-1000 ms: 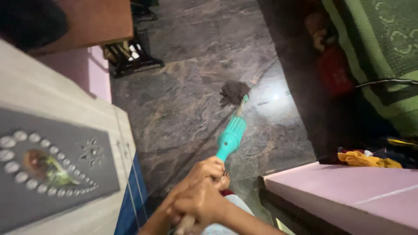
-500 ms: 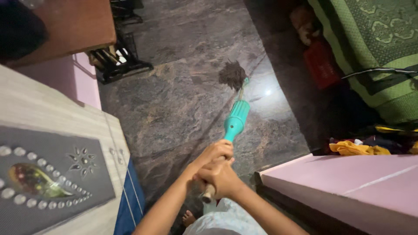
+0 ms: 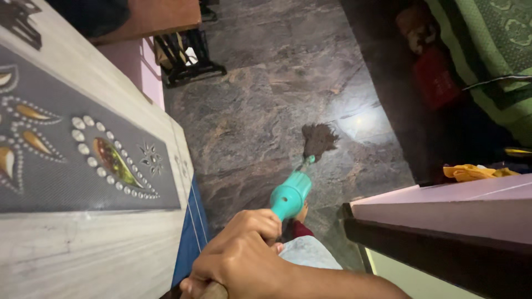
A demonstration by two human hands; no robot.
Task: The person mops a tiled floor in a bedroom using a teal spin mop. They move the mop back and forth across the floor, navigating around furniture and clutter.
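Note:
Both my hands grip a broom's wooden handle (image 3: 213, 290) at the bottom middle of the view, one fist above the other. My left hand (image 3: 256, 222) is the upper one, just below the teal plastic collar (image 3: 291, 196). My right hand (image 3: 238, 268) sits lower, its forearm running off to the right. The dark bristle head (image 3: 318, 138) rests on the grey-brown stone floor (image 3: 260, 111) ahead of me. Under the collar I see my bare foot (image 3: 302, 213) and some pale blue clothing (image 3: 307, 252).
A pale wooden panel with a grey jewelled inlay (image 3: 83, 160) fills the left. A pink ledge with a dark edge (image 3: 443, 207) juts in from the right, with a yellow cloth (image 3: 471, 171) behind it. Farther back are a black rack (image 3: 188, 61), a red object (image 3: 435, 77) and a green patterned cover (image 3: 493, 50).
The view has shifted closer to the panel and floor. The broom head has swept nearer to me, and my hands sit lower in the view, still on the handle.

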